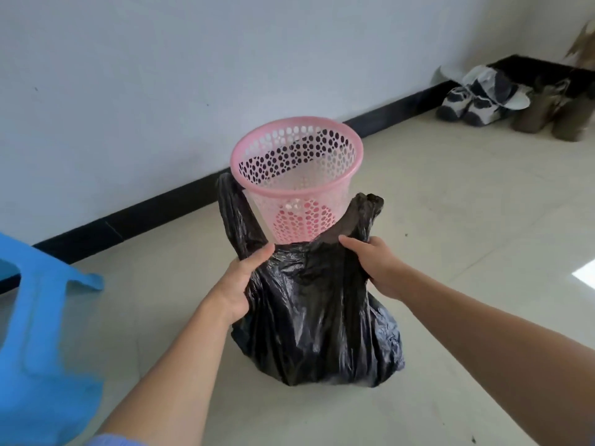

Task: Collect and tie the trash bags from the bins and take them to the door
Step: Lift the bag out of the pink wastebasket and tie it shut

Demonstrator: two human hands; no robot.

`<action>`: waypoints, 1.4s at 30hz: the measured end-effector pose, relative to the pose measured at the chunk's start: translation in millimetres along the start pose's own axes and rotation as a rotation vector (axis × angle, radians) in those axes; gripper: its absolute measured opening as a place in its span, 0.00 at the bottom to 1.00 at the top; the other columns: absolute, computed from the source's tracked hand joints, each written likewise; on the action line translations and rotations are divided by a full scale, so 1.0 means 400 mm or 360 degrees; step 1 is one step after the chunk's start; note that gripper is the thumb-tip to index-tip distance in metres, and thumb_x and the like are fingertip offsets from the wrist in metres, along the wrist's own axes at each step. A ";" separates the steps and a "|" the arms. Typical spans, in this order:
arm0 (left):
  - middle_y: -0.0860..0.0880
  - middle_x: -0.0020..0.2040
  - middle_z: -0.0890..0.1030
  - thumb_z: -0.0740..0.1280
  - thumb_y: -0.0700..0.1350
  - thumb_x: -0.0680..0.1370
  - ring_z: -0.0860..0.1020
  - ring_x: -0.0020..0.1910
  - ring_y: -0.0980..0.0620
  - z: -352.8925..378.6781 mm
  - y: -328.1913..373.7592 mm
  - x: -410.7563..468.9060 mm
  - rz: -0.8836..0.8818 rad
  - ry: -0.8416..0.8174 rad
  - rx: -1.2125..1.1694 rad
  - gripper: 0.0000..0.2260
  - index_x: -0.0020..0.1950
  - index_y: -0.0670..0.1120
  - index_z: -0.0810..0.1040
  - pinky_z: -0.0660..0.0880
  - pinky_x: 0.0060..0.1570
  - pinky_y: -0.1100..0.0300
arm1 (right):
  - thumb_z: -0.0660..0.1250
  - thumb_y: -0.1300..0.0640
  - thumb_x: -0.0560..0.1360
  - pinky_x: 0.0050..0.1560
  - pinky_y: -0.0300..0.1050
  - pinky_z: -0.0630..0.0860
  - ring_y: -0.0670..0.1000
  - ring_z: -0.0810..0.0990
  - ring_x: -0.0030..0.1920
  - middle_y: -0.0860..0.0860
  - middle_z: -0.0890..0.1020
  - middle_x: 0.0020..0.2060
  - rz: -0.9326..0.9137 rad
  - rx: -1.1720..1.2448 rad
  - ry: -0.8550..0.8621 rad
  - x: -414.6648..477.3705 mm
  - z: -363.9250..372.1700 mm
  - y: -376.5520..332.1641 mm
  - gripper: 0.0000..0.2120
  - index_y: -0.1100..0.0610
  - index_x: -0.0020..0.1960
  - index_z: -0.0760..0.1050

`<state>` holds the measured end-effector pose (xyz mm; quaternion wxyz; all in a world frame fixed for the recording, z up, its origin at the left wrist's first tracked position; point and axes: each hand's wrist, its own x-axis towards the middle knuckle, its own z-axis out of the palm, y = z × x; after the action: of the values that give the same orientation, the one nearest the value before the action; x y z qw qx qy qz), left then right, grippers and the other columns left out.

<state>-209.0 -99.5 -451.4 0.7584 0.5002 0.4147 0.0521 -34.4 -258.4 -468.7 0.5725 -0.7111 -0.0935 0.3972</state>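
Head view: my left hand point(240, 284) and my right hand point(375, 263) are both closed on the gathered top of the black trash bag point(318, 320), one on each side of its mouth. The bag sits full and crumpled on the pale tiled floor point(467, 226), directly in front of the pink perforated bin point(296, 178), which stands upright behind it near the white wall point(128, 91). The bag's two handle loops stick up past my knuckles, one on each side of the bin. A blue plastic stool point(42, 333) is at my left. Far right, by the dark baseboard, lie patterned shoes point(476, 98) and brown boots point(547, 114).
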 end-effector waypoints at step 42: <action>0.44 0.47 0.81 0.60 0.45 0.80 0.79 0.45 0.41 0.140 -0.047 -0.049 0.1191 0.0324 0.2275 0.14 0.66 0.48 0.68 0.76 0.41 0.48 | 0.69 0.35 0.69 0.54 0.49 0.76 0.52 0.80 0.58 0.50 0.83 0.56 0.0182 -0.0113 -0.0649 -0.093 0.003 -0.073 0.28 0.53 0.61 0.79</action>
<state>-189.8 -158.6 -446.3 0.1468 0.9618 0.2201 0.0700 -50.7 -269.9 -425.7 0.4929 -0.6398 -0.1808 0.5613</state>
